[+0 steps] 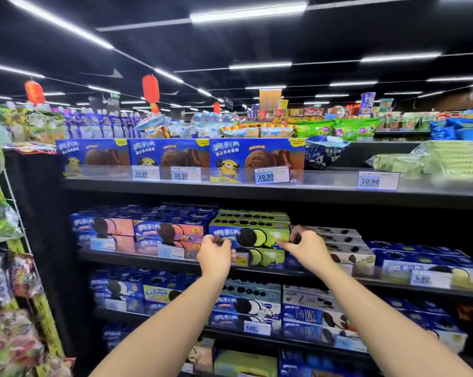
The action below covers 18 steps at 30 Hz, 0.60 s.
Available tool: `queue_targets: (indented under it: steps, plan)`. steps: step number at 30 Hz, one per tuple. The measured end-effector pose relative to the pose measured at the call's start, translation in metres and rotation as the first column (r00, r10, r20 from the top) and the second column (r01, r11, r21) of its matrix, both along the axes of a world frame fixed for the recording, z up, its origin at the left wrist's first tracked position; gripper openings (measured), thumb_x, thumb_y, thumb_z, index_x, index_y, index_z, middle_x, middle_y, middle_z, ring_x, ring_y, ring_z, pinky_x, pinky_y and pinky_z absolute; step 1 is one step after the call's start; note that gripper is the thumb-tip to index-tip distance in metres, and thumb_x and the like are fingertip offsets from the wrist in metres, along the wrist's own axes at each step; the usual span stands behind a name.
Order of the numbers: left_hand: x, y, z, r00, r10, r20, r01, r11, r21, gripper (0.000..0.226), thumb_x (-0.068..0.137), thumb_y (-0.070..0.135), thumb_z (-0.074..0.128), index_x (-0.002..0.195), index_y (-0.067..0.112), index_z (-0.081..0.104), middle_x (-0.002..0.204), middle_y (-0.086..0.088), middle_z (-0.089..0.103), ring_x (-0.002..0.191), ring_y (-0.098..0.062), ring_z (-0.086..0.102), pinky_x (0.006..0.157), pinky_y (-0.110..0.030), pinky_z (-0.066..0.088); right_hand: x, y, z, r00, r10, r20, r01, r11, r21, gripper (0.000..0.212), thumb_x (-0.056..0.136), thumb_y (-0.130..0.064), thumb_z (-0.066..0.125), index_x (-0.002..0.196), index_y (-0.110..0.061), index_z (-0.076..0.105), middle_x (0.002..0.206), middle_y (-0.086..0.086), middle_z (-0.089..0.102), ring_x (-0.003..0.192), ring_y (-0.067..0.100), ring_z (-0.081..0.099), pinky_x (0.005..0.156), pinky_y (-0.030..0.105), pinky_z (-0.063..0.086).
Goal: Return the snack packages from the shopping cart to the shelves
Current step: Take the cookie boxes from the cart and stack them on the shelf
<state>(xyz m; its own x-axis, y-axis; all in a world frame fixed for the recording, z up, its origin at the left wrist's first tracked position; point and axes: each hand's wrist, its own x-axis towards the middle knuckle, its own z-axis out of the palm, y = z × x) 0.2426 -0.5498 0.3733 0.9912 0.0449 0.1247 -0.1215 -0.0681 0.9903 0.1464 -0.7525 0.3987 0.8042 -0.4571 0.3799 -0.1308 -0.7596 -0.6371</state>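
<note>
A green-fronted sandwich-cookie box (pixel 257 236) is held at both ends on the second shelf (pixel 137 258) from the top. It sits on top of another box of the same green kind (pixel 266 257), with more of that kind stacked behind it. The left hand (pixel 216 253) is placed at the box's left end, its fingers curled and pinching that edge. The right hand (pixel 307 247) is placed at the right end, with the thumb raised and the fingers curled round the corner. The far side of each grip is hidden by the hands themselves.

The box is flanked by pink-and-orange cookie boxes (pixel 172 232) on the left and pale cream boxes (pixel 338 240) on the right, so it is judged to be in its matching column. Its front face is seen roughly level with the row's fronts. The placing of this 1 package is therefore judged nearly finished, with only a final nudge and release left.

The shopping cart is not in view, so the number of packages left in it cannot be told, nor how many were returned. On the top shelf, large blue boxes with a yellow cartoon figure (pixel 257 159) are lined up behind price tags, one reading 10.90 (pixel 271 175). A gap is seen further right on that shelf.
</note>
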Motion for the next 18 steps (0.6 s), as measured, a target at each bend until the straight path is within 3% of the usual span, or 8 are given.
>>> queue_targets:
  steps: [3,10,15,18]
  plan:
    - [0.004,0.003,-0.003,0.999,-0.012,0.042,0.008,0.997,0.082,0.008,0.094,0.019,0.063,0.101,0.018,0.059,0.089,-0.003,0.073,0.069,-0.013,0.074,0.077,-0.038,0.062,0.003,0.003,-0.002,1.0,-0.015,-0.009,0.015,1.0,-0.001,0.034,0.083,-0.04,0.079,0.079,-0.015,0.055,0.07,0.001,0.063,0.066,0.02,0.054,0.059,0.031,0.039]
    - [-0.005,0.017,-0.004,0.988,-0.082,0.13,0.056,0.98,0.189,0.006,0.093,0.023,0.064,0.099,0.024,0.062,0.092,0.005,0.07,0.087,-0.015,0.069,0.084,-0.036,0.057,-0.006,0.019,-0.008,0.998,-0.059,-0.02,0.058,0.998,-0.019,0.022,0.086,-0.035,0.074,0.077,-0.026,0.056,0.073,-0.009,0.062,0.072,0.011,0.057,0.063,0.027,0.042]
    - [-0.018,0.042,-0.01,0.981,-0.148,0.125,0.113,0.96,0.255,0.002,0.094,0.019,0.062,0.093,0.02,0.064,0.091,0.007,0.067,0.083,-0.008,0.061,0.072,-0.025,0.042,-0.022,0.044,-0.021,0.998,-0.062,0.024,0.062,0.998,-0.003,0.026,0.086,-0.031,0.074,0.072,-0.029,0.052,0.069,-0.008,0.061,0.069,0.011,0.056,0.072,0.035,0.046]
    - [-0.023,0.062,-0.022,0.974,-0.199,0.109,0.156,0.935,0.32,0.006,0.095,0.023,0.061,0.096,0.019,0.066,0.093,0.008,0.068,0.084,-0.007,0.06,0.073,-0.024,0.04,-0.033,0.067,-0.03,0.999,-0.046,0.007,0.046,0.999,-0.006,0.021,0.088,-0.022,0.07,0.075,-0.027,0.054,0.072,-0.007,0.061,0.07,0.011,0.056,0.074,0.035,0.049]
